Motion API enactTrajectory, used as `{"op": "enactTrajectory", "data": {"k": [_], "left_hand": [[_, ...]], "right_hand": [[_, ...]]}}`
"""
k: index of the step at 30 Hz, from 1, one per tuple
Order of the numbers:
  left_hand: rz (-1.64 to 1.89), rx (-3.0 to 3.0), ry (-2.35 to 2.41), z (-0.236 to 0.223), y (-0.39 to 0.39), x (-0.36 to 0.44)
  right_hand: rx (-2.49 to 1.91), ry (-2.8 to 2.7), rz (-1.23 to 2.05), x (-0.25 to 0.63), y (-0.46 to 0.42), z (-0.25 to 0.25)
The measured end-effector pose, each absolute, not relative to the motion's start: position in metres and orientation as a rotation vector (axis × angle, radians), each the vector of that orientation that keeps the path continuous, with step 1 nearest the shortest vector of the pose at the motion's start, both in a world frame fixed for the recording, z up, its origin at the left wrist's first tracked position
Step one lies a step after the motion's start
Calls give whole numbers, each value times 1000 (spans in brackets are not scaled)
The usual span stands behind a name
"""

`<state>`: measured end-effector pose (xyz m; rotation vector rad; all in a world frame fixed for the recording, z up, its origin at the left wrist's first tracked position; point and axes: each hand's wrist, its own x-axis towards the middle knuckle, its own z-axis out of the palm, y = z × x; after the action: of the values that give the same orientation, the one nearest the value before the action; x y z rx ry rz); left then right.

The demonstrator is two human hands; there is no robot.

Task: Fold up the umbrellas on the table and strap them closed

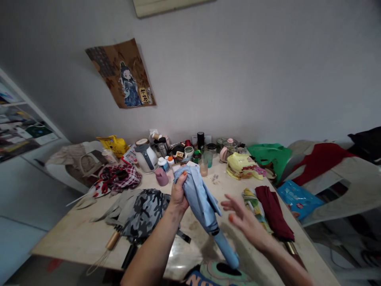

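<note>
A light blue folding umbrella (201, 196) is gripped near its cloth end by my left hand (179, 193), its blue handle slanting down toward me. Loose folds of its cloth hang along the right side. My right hand (242, 218) hovers to the right of the umbrella, fingers spread, apart from it. Left of my left arm lie a grey camouflage umbrella (145, 212) and a plain grey umbrella (123, 206). On the right a dark red folded umbrella (272, 210) rests beside a yellow-green patterned one (253, 202).
Along the wall stand a white kettle (145, 158), a pink cup (161, 176), several bottles and glasses, and a yellow package (241, 166). A checkered cloth (125, 176) lies at the left. Chairs flank the table (68, 238), with a blue packet (297, 200) on the right one.
</note>
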<state>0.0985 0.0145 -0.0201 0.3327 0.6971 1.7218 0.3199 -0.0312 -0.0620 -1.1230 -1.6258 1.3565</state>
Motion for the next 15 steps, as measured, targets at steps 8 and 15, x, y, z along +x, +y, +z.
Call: {"op": "enactTrajectory", "data": {"k": [8,15], "left_hand": [[1556,463,867,-10,27,130],[1667,949,1137,-33,74,104]], "right_hand": [[-1124,-1523,1418,270,4,-46],[-1134,-1365,1679,252,-19,-62]]}}
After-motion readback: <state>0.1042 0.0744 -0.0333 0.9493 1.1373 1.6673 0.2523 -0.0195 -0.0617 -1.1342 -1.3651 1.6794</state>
